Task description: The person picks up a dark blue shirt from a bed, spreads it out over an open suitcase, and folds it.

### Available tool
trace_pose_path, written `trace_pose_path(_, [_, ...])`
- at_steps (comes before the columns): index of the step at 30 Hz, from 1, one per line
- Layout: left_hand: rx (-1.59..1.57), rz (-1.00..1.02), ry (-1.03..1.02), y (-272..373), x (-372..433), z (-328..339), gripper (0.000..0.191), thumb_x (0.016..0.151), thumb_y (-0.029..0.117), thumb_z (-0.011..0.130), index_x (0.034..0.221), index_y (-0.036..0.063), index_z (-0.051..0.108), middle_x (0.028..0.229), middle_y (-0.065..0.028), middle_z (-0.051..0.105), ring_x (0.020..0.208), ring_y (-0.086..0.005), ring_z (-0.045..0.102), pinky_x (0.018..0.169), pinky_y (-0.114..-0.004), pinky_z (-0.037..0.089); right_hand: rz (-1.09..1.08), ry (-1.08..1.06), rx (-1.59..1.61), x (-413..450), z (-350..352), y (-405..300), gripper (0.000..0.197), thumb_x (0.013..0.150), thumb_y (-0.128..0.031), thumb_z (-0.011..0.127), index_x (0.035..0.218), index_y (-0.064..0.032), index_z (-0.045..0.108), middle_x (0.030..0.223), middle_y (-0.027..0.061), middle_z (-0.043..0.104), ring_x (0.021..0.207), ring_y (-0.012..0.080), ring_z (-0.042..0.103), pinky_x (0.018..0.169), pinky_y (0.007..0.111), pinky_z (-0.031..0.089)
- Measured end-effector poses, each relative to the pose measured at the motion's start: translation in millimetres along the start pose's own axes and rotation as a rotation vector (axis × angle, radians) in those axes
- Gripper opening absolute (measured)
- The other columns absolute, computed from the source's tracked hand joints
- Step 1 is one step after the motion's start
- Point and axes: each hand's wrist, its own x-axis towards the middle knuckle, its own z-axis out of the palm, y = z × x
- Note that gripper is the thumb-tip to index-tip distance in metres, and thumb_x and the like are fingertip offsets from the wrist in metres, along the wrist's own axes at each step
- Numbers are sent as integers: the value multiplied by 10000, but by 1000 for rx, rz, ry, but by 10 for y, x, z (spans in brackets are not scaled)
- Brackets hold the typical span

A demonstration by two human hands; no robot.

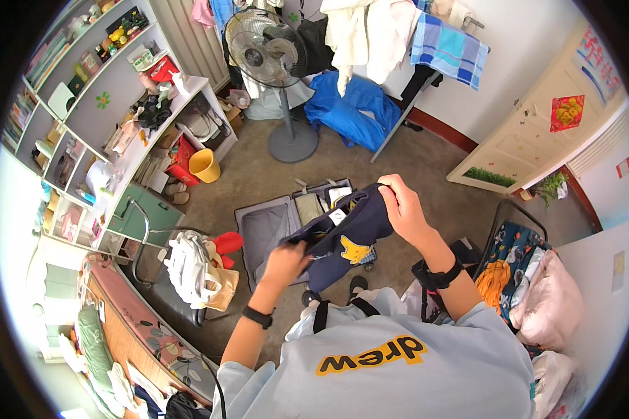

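Note:
A dark navy garment (pixel 322 259) with a yellow cartoon patch hangs stretched between my two hands. My left hand (pixel 288 264) grips its left end; those fingers are partly hidden by the cloth. At the upper right corner, my right hand (pixel 402 204) pinches the fabric between thumb and fingers. A white tag shows at the garment's opening. Behind and below it, an open suitcase (pixel 264 230) lies on the floor. Its left half shows bare grey lining, while folded clothes (pixel 310 207) fill the far part of the other half. The garment covers much of that half.
A chair (pixel 181 298) bearing a white bag (pixel 191 267) stands at left. Further off are a pedestal fan (pixel 291 141), a yellow bin (pixel 205 166) and a shelf desk (pixel 136 141). A blue bag (pixel 354 110) lies under a drying rack (pixel 406 118). Bedding (pixel 548 298) is piled at right.

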Motion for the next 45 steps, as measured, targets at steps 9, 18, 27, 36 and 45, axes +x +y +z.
trace_pose_path(9, [243, 224, 411, -411, 60, -658, 193, 634, 99, 672, 820, 73, 629, 825, -78, 613, 805, -265, 581, 733, -370, 447, 101, -371, 26, -105, -296, 58, 257, 820, -209, 635, 989, -48, 528, 779, 156, 595, 658, 310, 571, 594, 319, 445])
trace_pose_path(18, [63, 350, 372, -162, 65, -910, 287, 639, 32, 698, 899, 51, 578, 874, -75, 540, 750, -248, 581, 652, -333, 492, 34, -265, 46, -142, -448, -20, 168, 802, -142, 618, 920, -23, 600, 786, 150, 605, 648, 284, 573, 603, 303, 453])
trace_pose_path(27, [-15, 24, 416, -171, 154, -786, 489, 593, 84, 761, 1046, 90, 575, 1027, -57, 532, 892, -240, 509, 823, -332, 362, -28, -264, 27, -106, -478, -171, 169, 803, -137, 613, 932, -28, 625, 795, 140, 627, 640, 272, 583, 594, 292, 462])
trace_pose_path(36, [-1222, -190, 76, -464, 35, 34, 283, 726, -12, 694, 863, 66, 458, 866, -3, 532, 794, -90, 504, 701, -216, 412, -17, -259, 21, -69, -484, -237, 153, 808, -118, 606, 931, -30, 629, 788, 132, 626, 618, 256, 573, 579, 276, 458])
trace_pose_path(45, [-1161, -82, -209, -256, -60, 848, 308, 710, 19, 721, 955, 44, 535, 860, -5, 530, 790, -102, 516, 728, -254, 425, 33, -277, 41, -138, -418, -154, 135, 802, -90, 596, 916, -24, 623, 800, 134, 618, 630, 244, 566, 599, 271, 457])
